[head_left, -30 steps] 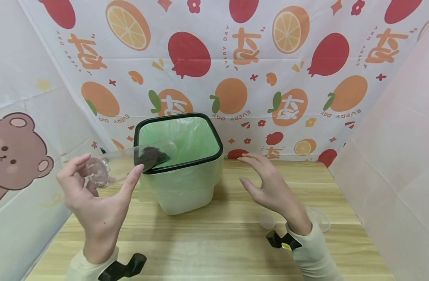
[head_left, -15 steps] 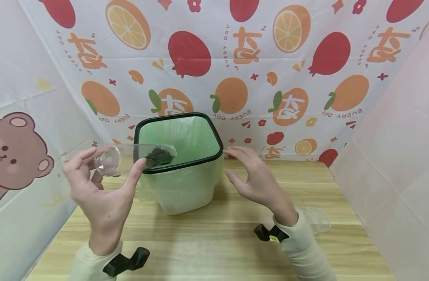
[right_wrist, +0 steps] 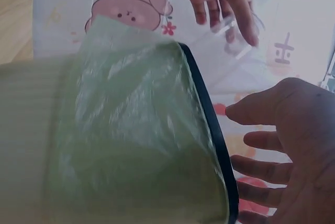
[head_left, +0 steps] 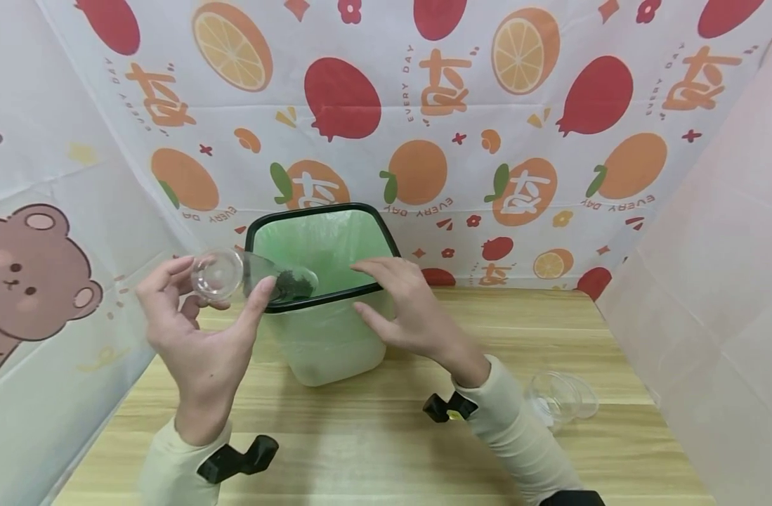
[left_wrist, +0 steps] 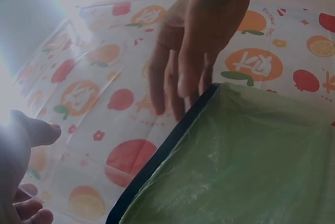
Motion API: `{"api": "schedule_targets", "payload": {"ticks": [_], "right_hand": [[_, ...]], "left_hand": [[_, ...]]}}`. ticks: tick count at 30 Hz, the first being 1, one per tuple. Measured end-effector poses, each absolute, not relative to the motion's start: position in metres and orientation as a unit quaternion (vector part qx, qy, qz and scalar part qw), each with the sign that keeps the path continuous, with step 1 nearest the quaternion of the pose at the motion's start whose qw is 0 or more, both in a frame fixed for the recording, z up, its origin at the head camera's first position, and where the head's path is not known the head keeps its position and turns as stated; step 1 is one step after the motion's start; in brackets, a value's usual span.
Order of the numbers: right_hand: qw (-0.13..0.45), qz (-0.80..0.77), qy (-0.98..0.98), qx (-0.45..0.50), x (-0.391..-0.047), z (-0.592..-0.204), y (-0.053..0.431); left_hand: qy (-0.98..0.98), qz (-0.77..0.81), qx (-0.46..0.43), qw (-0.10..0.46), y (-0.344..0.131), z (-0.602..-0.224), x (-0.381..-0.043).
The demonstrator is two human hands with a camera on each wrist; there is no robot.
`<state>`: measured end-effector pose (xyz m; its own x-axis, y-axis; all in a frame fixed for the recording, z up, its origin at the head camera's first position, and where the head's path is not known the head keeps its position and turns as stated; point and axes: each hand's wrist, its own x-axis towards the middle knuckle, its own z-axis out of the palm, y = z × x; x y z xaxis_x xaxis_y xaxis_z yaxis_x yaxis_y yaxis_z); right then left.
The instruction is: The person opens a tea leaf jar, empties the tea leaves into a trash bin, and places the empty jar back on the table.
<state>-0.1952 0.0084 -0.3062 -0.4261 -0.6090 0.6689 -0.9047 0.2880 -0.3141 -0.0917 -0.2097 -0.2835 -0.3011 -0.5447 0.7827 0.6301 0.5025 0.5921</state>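
My left hand [head_left: 205, 344] holds a clear footed cup [head_left: 218, 274] between its thumb and fingers, tipped on its side. The cup's round base faces me, and its far end lies over the opening of a bin [head_left: 322, 348]. Dark loose shreds [head_left: 295, 284] show at that far end; what they are I cannot tell. A pale green bag lines the bin under a black rim [head_left: 325, 301]. My right hand [head_left: 411, 309] hovers at the bin's right front edge, fingers loosely extended and nothing in them. In the right wrist view, the bin's lined side [right_wrist: 141, 124] stands beside that hand.
Clear round cups or lids [head_left: 559, 397] lie on the wooden table [head_left: 373, 450], beyond my right forearm. A fruit-print sheet [head_left: 474, 140] rises behind the bin. Pale sheets [head_left: 708, 302] close in both sides.
My right hand has moved left to the bin's rim. The left hand has shifted slightly right and up with the cup, whose base has turned more toward me; the shreds sit farther over the bin.
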Motion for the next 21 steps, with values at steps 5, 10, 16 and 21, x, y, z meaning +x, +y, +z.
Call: {"api": "schedule_targets", "payload": {"ticks": [5, 10, 16, 21], "right_hand": [[0.212, 0.33, -0.768, 0.506, -0.194, -0.3, -0.008], [0.207, 0.32, -0.768, 0.515, -0.194, -0.298, -0.023], [0.188, 0.3, -0.784, 0.51, -0.195, -0.294, -0.042], [0.18, 0.301, -0.785, 0.511, -0.196, -0.291, -0.054]], "left_hand": [[-0.649, -0.483, -0.032, 0.587, -0.211, -0.286, -0.096], [-0.66, -0.47, -0.036, 0.585, -0.213, -0.289, -0.099], [-0.668, -0.463, -0.04, 0.581, -0.212, -0.289, -0.102], [-0.672, -0.457, -0.037, 0.581, -0.211, -0.287, -0.103]]}}
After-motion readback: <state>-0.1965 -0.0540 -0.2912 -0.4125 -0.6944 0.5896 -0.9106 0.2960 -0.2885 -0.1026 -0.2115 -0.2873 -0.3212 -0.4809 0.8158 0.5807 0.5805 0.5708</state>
